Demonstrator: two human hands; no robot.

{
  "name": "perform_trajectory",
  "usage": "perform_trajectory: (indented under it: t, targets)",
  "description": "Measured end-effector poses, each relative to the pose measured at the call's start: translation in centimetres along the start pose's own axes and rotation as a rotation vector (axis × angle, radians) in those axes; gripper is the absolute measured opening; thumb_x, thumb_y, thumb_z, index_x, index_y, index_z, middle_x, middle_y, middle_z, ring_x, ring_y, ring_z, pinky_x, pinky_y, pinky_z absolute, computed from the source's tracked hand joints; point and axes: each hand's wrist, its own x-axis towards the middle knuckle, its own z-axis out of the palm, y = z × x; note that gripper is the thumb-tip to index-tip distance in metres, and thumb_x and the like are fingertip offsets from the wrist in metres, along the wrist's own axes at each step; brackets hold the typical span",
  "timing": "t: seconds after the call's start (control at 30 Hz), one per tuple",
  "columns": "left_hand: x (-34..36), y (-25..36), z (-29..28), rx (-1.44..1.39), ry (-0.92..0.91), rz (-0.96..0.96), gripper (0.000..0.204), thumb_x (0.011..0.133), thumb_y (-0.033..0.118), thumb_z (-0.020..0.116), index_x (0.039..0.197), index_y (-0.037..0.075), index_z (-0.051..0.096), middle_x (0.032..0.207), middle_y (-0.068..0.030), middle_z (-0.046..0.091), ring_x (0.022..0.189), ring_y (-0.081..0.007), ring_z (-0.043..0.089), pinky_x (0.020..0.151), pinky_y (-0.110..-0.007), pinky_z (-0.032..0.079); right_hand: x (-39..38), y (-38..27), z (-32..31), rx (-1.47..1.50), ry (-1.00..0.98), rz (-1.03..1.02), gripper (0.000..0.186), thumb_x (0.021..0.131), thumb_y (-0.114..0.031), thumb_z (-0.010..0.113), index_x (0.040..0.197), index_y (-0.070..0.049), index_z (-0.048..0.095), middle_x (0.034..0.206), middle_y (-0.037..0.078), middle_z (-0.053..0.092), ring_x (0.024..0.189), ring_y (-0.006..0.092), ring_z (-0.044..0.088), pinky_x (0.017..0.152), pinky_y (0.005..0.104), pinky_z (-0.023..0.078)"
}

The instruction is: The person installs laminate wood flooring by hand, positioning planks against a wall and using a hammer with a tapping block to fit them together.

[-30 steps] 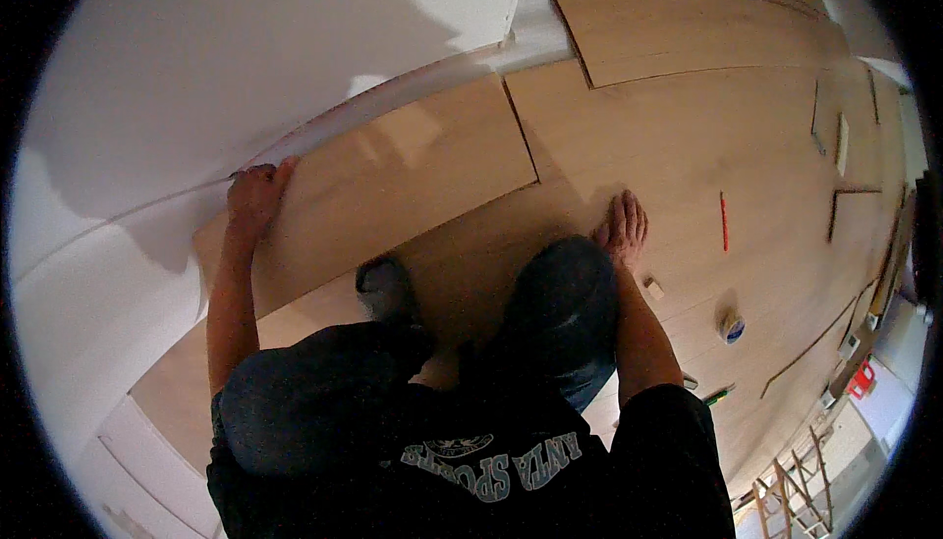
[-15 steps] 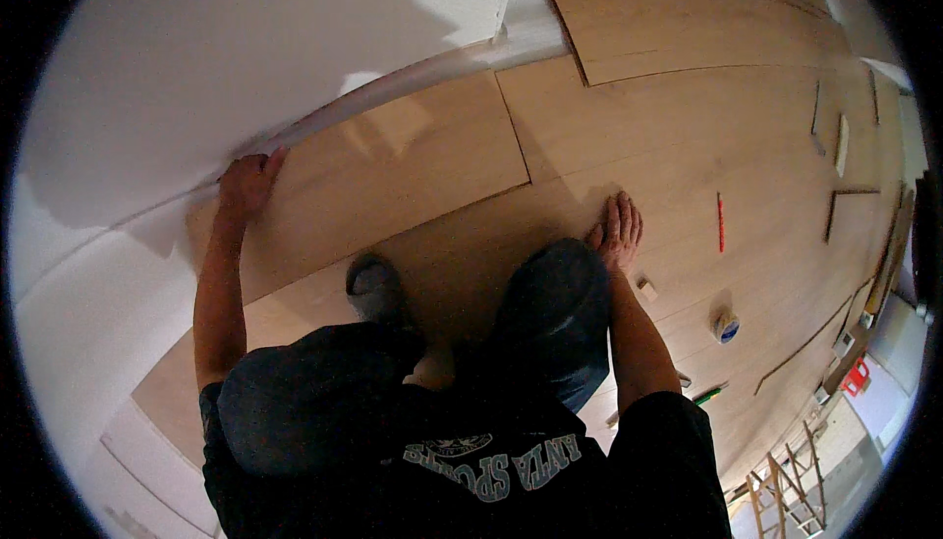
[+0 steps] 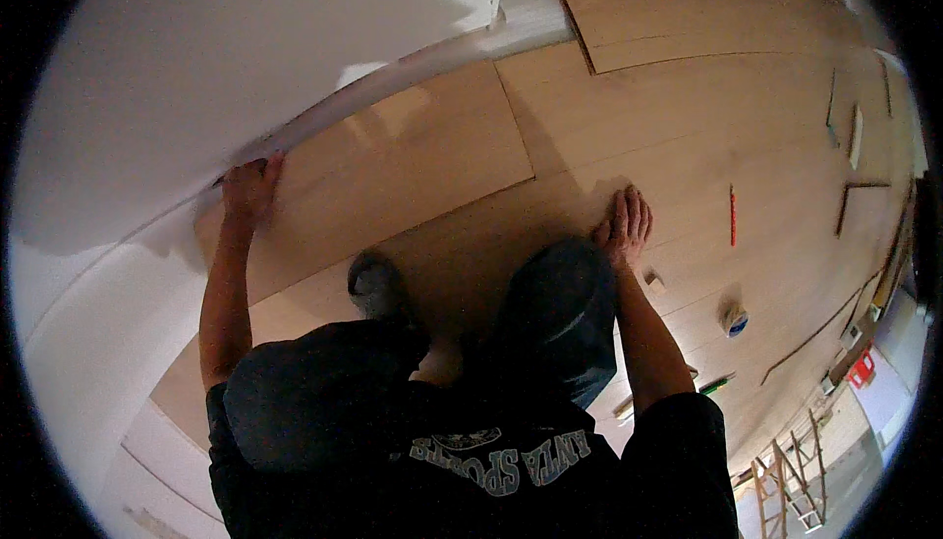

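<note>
By the wall [image 3: 246, 58], a board [image 3: 393, 156] is lying, one edge under the left hand [image 3: 251, 190]. I can't tell if it's pinching.

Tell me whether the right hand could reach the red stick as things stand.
Probably yes: the right hand rests on the floorboards, with no object visible between it and the red stick.

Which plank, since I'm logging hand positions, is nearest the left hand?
The plank along the wall: the left hand is at its left end; the other planks lie farther off.
</note>
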Motion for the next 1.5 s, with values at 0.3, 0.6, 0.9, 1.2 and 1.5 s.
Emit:
perform_trajectory:
  t: [0.3,0.6,0.9,1.2,1.5]
  targets:
    - [-0.4,4.0,-5.0,0.044,-0.147,-0.218,0.075,0.103,0.066,0.032,0.107,0.007,0.077,0.107,-0.0224,0.074,0.104,-0.0441,0.069,0.095,-0.054,0.051,0.7,-0.9,-1.4,-0.007,-0.124,0.052,0.063,0.093,-0.023,0.054,0.154,-0.011,0.041,0.162,0.016,0.037,0.15,0.0377,0.032,0.124,0.0557,0.022]
    - [2.4,-3.7,6.3,0.019,-0.063,-0.174,0.076,0.101,0.069,0.031,0.113,0.009,0.077,0.115,-0.0217,0.073,0.108,-0.0453,0.067,0.099,-0.054,0.05,0.3,-0.7,0.0,-0.049,-0.124,0.041,0.065,0.092,-0.024,0.055,0.154,-0.01,0.042,0.162,0.015,0.038,0.15,0.036,0.033,0.124,0.0547,0.022]
    - [1.2,2.8,0.8,0.114,-0.208,-0.177,0.077,0.105,0.064,0.023,0.125,0.008,0.07,0.127,-0.0208,0.069,0.121,-0.0437,0.061,0.109,-0.052,0.044,-0.2,-0.9,-1.5,-0.094,-0.17,0.076,0.057,0.093,-0.018,0.055,0.148,-0.007,0.048,0.157,0.018,0.045,0.146,0.0377,0.039,0.122,0.056,0.027]
    - [2.3,1.4,5.3,-0.229,-0.177,-0.31,0.074,0.099,0.07,0.034,0.116,0.011,0.076,0.118,-0.0172,0.073,0.112,-0.0387,0.067,0.1,-0.05,0.049,0.2,1.3,0.5,-0.088,-0.048,-0.039,0.057,0.095,-0.024,0.06,0.148,-0.009,0.049,0.155,0.019,0.047,0.142,0.0404,0.043,0.119,0.057,0.031]
    - [0.6,5.2,9.0,-0.365,0.622,0.184,0.035,0.087,0.038,0.071,0.105,0.007,0.068,0.11,-0.0178,0.061,0.109,-0.0375,0.057,0.09,-0.051,0.049,-0.1,4.7,1.6,-0.077,0.133,-0.287,0.049,0.099,-0.029,0.061,0.141,-0.004,0.057,0.138,0.021,0.06,0.131,0.0392,0.053,0.109,0.0478,0.044]
